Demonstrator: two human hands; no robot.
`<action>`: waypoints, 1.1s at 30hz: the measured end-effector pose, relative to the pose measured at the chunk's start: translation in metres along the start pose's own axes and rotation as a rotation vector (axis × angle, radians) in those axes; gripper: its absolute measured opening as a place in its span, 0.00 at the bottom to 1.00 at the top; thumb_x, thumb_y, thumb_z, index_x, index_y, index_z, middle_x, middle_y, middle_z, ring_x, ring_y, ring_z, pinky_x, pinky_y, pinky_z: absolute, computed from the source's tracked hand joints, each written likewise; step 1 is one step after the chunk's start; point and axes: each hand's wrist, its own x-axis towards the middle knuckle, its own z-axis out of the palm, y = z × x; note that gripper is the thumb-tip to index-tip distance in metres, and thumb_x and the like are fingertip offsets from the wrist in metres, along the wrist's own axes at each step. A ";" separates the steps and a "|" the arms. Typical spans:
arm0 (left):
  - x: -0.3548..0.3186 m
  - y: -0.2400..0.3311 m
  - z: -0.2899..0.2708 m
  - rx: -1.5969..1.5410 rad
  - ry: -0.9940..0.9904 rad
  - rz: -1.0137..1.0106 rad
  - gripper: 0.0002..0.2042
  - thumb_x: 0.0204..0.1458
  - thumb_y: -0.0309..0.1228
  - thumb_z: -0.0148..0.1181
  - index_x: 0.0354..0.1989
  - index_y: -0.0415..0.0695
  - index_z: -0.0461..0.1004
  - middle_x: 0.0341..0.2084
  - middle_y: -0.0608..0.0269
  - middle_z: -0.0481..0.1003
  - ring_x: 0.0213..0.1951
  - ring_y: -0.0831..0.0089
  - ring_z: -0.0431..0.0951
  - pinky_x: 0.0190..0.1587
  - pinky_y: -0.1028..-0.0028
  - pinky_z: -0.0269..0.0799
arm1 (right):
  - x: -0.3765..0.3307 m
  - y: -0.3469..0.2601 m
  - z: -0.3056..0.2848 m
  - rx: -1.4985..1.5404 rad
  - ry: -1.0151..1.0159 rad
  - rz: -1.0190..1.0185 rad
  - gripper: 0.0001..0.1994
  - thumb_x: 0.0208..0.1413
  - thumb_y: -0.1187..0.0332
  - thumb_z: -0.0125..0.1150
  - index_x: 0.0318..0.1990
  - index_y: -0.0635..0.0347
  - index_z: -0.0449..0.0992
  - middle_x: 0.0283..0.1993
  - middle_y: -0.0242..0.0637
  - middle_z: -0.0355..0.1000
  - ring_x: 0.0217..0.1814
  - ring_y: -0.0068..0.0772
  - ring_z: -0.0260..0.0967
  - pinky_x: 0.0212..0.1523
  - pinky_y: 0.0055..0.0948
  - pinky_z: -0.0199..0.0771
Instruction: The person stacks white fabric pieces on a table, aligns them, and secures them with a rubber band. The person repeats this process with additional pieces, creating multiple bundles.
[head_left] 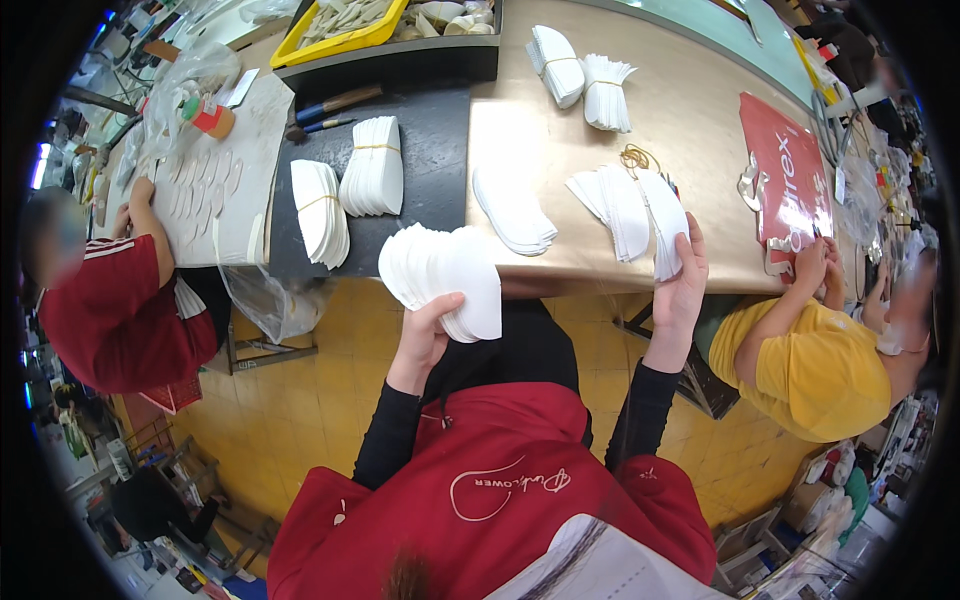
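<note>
My left hand grips a fanned stack of white insole-shaped pieces in front of the table edge, thumb on top. To the right, my right hand has its fingers closed around the near end of a narrow stack of white pieces. Beside that stack, and close against it, lies a spread white stack. Between my hands a loose white stack rests on the brown tabletop. Yellow-brown rubber bands lie just behind the right-hand stacks.
Banded white bundles sit on a black mat, others at the back. A hammer lies near a dark crate with a yellow tray. Co-workers in red and yellow work at either side. A red sheet lies right.
</note>
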 end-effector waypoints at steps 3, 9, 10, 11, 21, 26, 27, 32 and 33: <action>0.001 -0.001 0.002 0.001 0.010 0.013 0.27 0.48 0.23 0.62 0.59 0.38 0.64 0.48 0.57 0.74 0.49 0.66 0.77 0.53 0.67 0.74 | -0.002 -0.001 0.001 0.016 -0.011 0.037 0.24 0.56 0.78 0.58 0.61 0.63 0.65 0.60 0.41 0.68 0.62 0.31 0.66 0.62 0.30 0.67; 0.000 0.000 0.004 0.020 0.023 -0.027 0.27 0.48 0.24 0.62 0.59 0.38 0.64 0.49 0.56 0.74 0.50 0.66 0.76 0.53 0.67 0.74 | -0.018 0.004 0.021 -0.336 -0.113 -0.002 0.29 0.52 0.82 0.58 0.63 0.65 0.62 0.55 0.42 0.70 0.57 0.28 0.69 0.57 0.28 0.68; -0.001 0.000 0.004 0.019 0.012 -0.012 0.27 0.48 0.24 0.62 0.59 0.38 0.64 0.48 0.56 0.74 0.50 0.66 0.76 0.53 0.67 0.74 | -0.021 0.003 0.024 -0.421 -0.165 -0.004 0.29 0.51 0.82 0.59 0.63 0.65 0.62 0.53 0.41 0.71 0.54 0.28 0.70 0.56 0.27 0.69; -0.001 0.001 0.005 0.023 0.012 -0.003 0.27 0.48 0.24 0.62 0.59 0.38 0.64 0.48 0.56 0.74 0.50 0.66 0.76 0.53 0.67 0.74 | -0.023 0.003 0.027 -0.506 -0.206 0.000 0.29 0.51 0.82 0.60 0.63 0.65 0.62 0.51 0.40 0.72 0.52 0.27 0.71 0.54 0.27 0.70; -0.004 0.004 0.009 0.026 0.018 0.026 0.27 0.47 0.24 0.62 0.59 0.38 0.65 0.48 0.57 0.75 0.50 0.65 0.77 0.54 0.66 0.74 | -0.021 -0.004 0.056 -0.419 -0.246 -0.164 0.32 0.49 0.81 0.64 0.64 0.65 0.61 0.43 0.41 0.76 0.45 0.30 0.75 0.48 0.27 0.72; -0.004 0.003 0.006 0.019 0.031 0.025 0.27 0.47 0.24 0.62 0.58 0.38 0.65 0.48 0.57 0.75 0.50 0.65 0.77 0.54 0.67 0.73 | -0.018 -0.003 0.065 -0.257 -0.270 -0.085 0.31 0.50 0.80 0.63 0.64 0.64 0.61 0.46 0.43 0.75 0.49 0.29 0.73 0.52 0.27 0.70; -0.004 0.003 0.005 0.018 0.037 0.020 0.27 0.47 0.24 0.62 0.58 0.38 0.65 0.48 0.57 0.75 0.50 0.65 0.77 0.54 0.67 0.73 | -0.016 -0.002 0.067 -0.218 -0.279 -0.051 0.31 0.51 0.80 0.63 0.64 0.64 0.61 0.46 0.43 0.74 0.50 0.28 0.72 0.53 0.27 0.69; -0.004 0.004 0.004 0.013 0.012 0.025 0.26 0.47 0.26 0.61 0.58 0.37 0.65 0.48 0.55 0.75 0.49 0.64 0.77 0.54 0.66 0.74 | -0.008 -0.001 0.086 -0.383 -0.435 -0.002 0.28 0.51 0.80 0.53 0.63 0.62 0.62 0.45 0.41 0.74 0.48 0.26 0.71 0.51 0.26 0.68; -0.005 0.004 0.004 0.010 0.012 0.018 0.26 0.47 0.26 0.61 0.58 0.37 0.65 0.48 0.55 0.76 0.49 0.64 0.78 0.53 0.66 0.74 | -0.005 -0.001 0.091 -0.450 -0.422 0.032 0.28 0.50 0.80 0.51 0.63 0.62 0.62 0.44 0.40 0.74 0.46 0.26 0.71 0.49 0.25 0.68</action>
